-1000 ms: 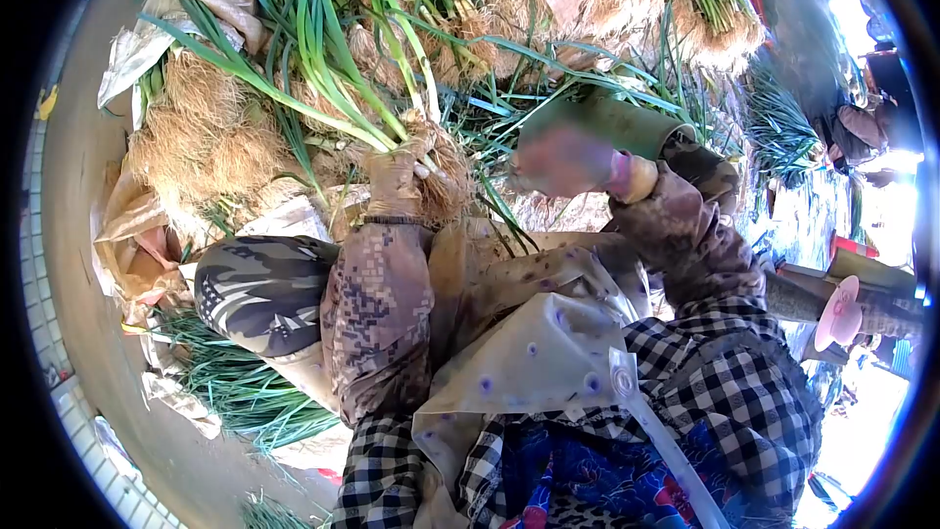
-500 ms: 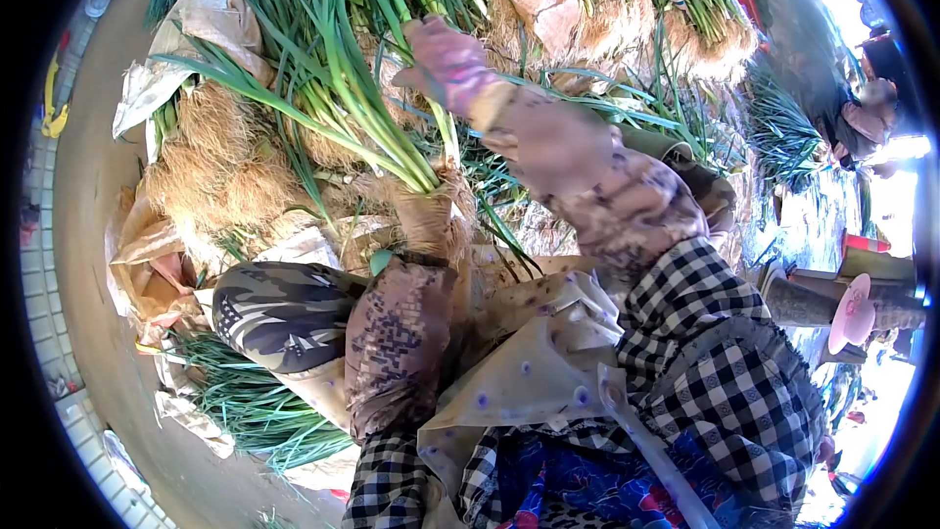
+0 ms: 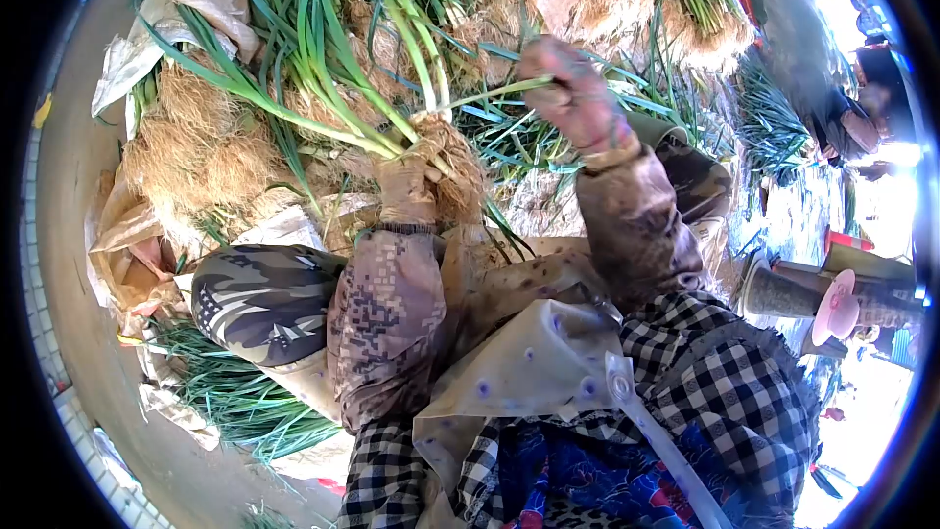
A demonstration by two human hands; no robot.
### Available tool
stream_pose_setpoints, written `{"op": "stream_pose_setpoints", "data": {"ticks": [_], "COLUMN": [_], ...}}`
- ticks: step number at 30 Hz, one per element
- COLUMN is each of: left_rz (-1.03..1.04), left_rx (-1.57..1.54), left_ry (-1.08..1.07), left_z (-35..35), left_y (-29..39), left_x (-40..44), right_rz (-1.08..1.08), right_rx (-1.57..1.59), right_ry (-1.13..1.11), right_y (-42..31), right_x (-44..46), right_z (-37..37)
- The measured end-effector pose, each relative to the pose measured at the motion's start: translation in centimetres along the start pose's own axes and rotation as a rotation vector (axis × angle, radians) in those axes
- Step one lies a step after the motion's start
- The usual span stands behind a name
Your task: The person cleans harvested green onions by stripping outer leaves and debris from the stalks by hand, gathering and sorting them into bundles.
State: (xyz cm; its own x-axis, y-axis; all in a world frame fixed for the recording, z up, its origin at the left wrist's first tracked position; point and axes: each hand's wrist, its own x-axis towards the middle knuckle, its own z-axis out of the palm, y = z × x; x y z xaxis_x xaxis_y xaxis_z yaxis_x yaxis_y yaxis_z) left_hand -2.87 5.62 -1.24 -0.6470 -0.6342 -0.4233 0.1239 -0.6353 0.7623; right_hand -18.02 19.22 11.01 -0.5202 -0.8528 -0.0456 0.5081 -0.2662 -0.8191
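A bunch of green onions [image 3: 343, 103] with long green leaves and tan stringy roots is in my left hand [image 3: 405, 192], whose gloved fingers wrap around it near the root end. The leaves fan up and to the left over other onions. To the right, my right hand [image 3: 576, 103], in a pinkish patterned glove, is closed on the end of a pale green onion leaf [image 3: 497, 91] that stretches sideways from the bunch. Loose green leaves [image 3: 509, 137] lie below that leaf.
Rooted onion bundles [image 3: 201, 137] lie ahead and left, more bundles [image 3: 700, 24] at the top. Another green heap [image 3: 250, 397] sits by my camouflage-clad knee [image 3: 264, 304]. A plastic apron [image 3: 529, 353] covers my lap. At right are a person [image 3: 857, 127] and a pink round object [image 3: 837, 306].
My right hand has moved right and down from the upper stalks, drawing a leaf out sideways. My left hand still holds the bunch, slightly higher and further left in view.
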Motion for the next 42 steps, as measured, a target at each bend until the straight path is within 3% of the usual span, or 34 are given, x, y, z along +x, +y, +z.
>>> {"op": "stream_pose_setpoints", "data": {"ticks": [2, 4, 6, 9, 10, 11, 12, 13, 15, 18, 19, 21, 23, 25, 27, 30, 32, 34, 36, 38, 40, 42], "left_rz": [-0.068, -0.099, -0.102, -0.076, -0.103, -0.112, -0.120, -0.081, -0.001, -0.145, -0.134, -0.099, -0.058, -0.025, 0.004, 0.060, 0.151, 0.245, -0.004, 0.036, -0.002, -0.122], "left_rx": [-0.024, -0.042, 0.056, 0.071, 0.028, -0.008, -0.041, -0.045, -0.056, 0.095, 0.089, 0.072, 0.065, 0.073, 0.095, 0.108, 0.096, 0.086, 0.173, 0.192, 0.235, 0.185], "left_ry": [0.059, 0.036, 0.034, -0.014, -0.045, -0.057, -0.069, -0.063, -0.056, 0.035, 0.040, 0.064, 0.110, 0.172, 0.253, 0.285, 0.199, 0.124, -0.003, -0.136, -0.177, -0.266], "left_z": [0.6, 0.1, 0.6, 0.4, 0.5, 0.4, 0.1, 0.2, 0.2, -0.9, -1.1, -1.4, -1.7, -2.2, -3.1, -3.3, -2.6, -2.1, -2.3, -1.5, 0.2, -2.9], "left_y": [0.2, 0.2, 0.9, 0.8, 1.4, 1.3, 0.9, 0.7, 0.4, 0.5, 0.3, 0.1, 0.1, 0.3, 0.2, 0.1, 0.2, 1.0, 1.2, -0.1, 1.0, -2.3], "left_x": [-0.3, -0.2, -0.6, -0.3, -0.8, -0.6, -0.3, -0.4, -0.8, -0.8, -0.8, -0.6, -0.5, -0.3, 0.1, 0.9, 1.0, 0.8, 1.0, 0.8, -2.2, 1.0], "right_rz": [-0.173, -0.330, -0.368, -0.449, -0.381, -0.591, -0.638, -0.436, -0.320, -0.455, -0.251, -0.278, -0.169, 0.083, 0.104, 0.267, 0.490, 1.170, 0.215, 0.343, 0.226, 0.174], "right_rx": [0.163, 0.074, -0.297, -1.877, -1.860, -1.650, -1.591, -1.214, -1.341, -0.581, 0.039, -0.598, -0.948, -1.012, -1.369, -1.484, -1.518, -2.021, -1.768, -0.912, -0.600, -1.138], "right_ry": [0.067, 0.324, 0.627, 1.159, 1.177, 0.941, 0.800, 0.728, 0.511, 0.209, 0.147, -0.004, -0.092, -0.112, -0.169, -0.427, -0.583, -0.372, -0.484, 0.004, 0.069, 0.032], "right_y": [-2.0, -5.1, -7.5, -7.2, -6.5, -4.7, -3.0, -2.1, -0.7, 3.2, 3.9, 5.6, 6.3, 5.8, 3.5, 6.2, 11.9, 13.0, 7.5, 5.5, 6.1, 6.9], "right_x": [-2.9, -5.6, -8.3, -9.4, -8.9, -7.9, -6.8, -5.5, -2.7, 3.3, 4.7, 7.4, 8.5, 7.8, 4.1, 0.0, -2.6, -2.7, -2.5, -0.6, 1.9, 3.7], "right_z": [-1.5, -5.1, -11.2, -14.0, -13.1, -16.1, -13.5, -8.8, -4.3, -0.8, 0.4, -0.3, -0.8, -0.8, 1.0, -6.6, -17.4, -16.4, -9.1, -2.7, -0.4, 2.6]}}
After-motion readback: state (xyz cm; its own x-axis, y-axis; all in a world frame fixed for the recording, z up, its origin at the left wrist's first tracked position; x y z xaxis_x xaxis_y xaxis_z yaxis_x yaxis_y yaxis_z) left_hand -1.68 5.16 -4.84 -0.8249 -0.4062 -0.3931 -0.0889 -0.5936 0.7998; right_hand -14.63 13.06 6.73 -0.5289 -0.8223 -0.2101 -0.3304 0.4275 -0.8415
